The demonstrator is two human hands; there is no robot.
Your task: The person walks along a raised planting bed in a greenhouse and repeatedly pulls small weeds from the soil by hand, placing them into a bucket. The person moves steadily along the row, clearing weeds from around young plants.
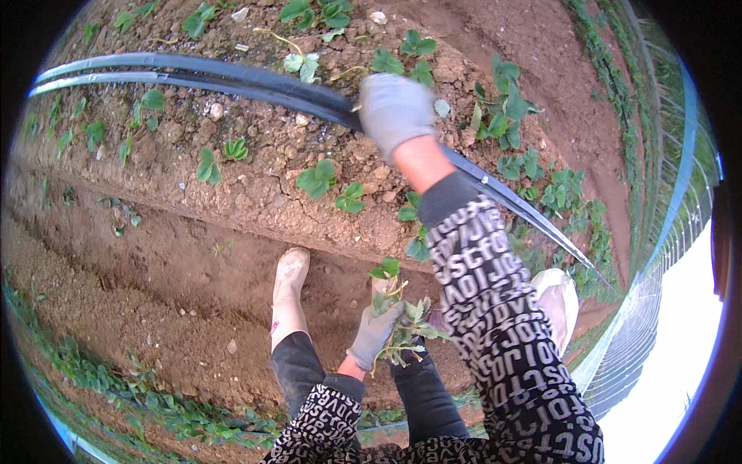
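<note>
My left hand (377,330), in a grey glove, is closed around a bunch of picked strawberry leaves and stems (414,322), some of them wilted. It is low in front of my legs. Above the raised soil bed, my gloved right hand (397,110) is blurred and curled like a fist over the black drip tapes (232,81). Whether it grips a tape, a stem or nothing is hidden. Small strawberry plants grow around it, with one leafy plant (504,110) to its right and a pale, drooping leaf (302,65) to its left.
My cream rubber boot (290,278) stands in the dirt furrow (203,255) beside the bed. A white bag-like object (557,301) lies beyond my right sleeve. Another planted row (174,406) runs behind me. A greenhouse frame (678,232) curves along the right.
</note>
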